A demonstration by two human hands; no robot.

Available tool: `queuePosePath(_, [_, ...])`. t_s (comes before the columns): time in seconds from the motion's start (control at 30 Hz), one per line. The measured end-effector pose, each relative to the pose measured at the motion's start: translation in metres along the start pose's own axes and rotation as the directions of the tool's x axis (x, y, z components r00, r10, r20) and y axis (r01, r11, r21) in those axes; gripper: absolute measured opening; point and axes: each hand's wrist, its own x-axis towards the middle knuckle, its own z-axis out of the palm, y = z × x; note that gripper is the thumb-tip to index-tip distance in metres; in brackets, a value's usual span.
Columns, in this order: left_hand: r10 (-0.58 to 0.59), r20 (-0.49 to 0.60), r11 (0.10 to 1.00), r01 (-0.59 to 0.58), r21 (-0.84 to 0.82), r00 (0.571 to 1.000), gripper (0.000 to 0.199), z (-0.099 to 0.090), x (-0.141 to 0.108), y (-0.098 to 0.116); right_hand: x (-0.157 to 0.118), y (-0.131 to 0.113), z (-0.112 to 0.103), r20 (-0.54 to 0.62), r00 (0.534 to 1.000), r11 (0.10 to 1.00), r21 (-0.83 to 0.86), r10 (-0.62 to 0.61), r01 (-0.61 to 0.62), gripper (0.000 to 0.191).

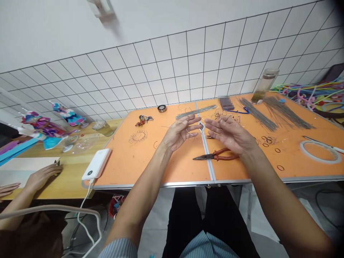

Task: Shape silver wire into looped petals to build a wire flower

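1. Holding both bare hands just above the red-handled needle-nose pliers [215, 156], which lie on an orange folding table [174, 168]: the left hand [177, 134] is half curled with its palm turned up, and the right hand [228, 134] is open with its fingers spread.
2. A thin wire [191, 135] curves beside the left hand's fingers [188, 123], directly beyond the pliers; whether those fingers grip it, I cannot tell.
3. Farther beyond the pliers lies a small bundle of straight wires [196, 111].
4. To the right of the pliers lie long grey wire bundles [258, 114], small wire rings [268, 140] and a ring-shaped tape roll [319, 151].
5. To the left of the pliers lie a coiled wire flower [138, 137] and a white power bank [96, 164]; past these, a co-worker's hand [43, 177] rests on a wooden table [72, 179].
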Motion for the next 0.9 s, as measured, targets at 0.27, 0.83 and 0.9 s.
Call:
queuePosePath(0.27, [-0.11, 0.07, 0.994, 0.108, 0.026, 0.991, 0.039, -0.01, -0.005, 0.001, 0.015, 0.002, 0.004, 0.07, 0.992, 0.992, 0.072, 0.101, -0.106, 0.041])
queuePosePath(0.83, [-0.172, -0.223, 0.968, 0.207, 0.144, 0.96, 0.017, 0.011, -0.011, 0.006, 0.024, -0.002, 0.003, -0.062, 0.997, 0.999, 0.008, 0.034, -0.034, 0.048])
queuePosePath(0.9, [-0.176, -0.243, 0.962, 0.219, 0.162, 0.954, 0.02, 0.012, -0.01, 0.006, 0.025, -0.002, 0.004, -0.074, 0.997, 1.0, -0.013, 0.02, -0.022, 0.049])
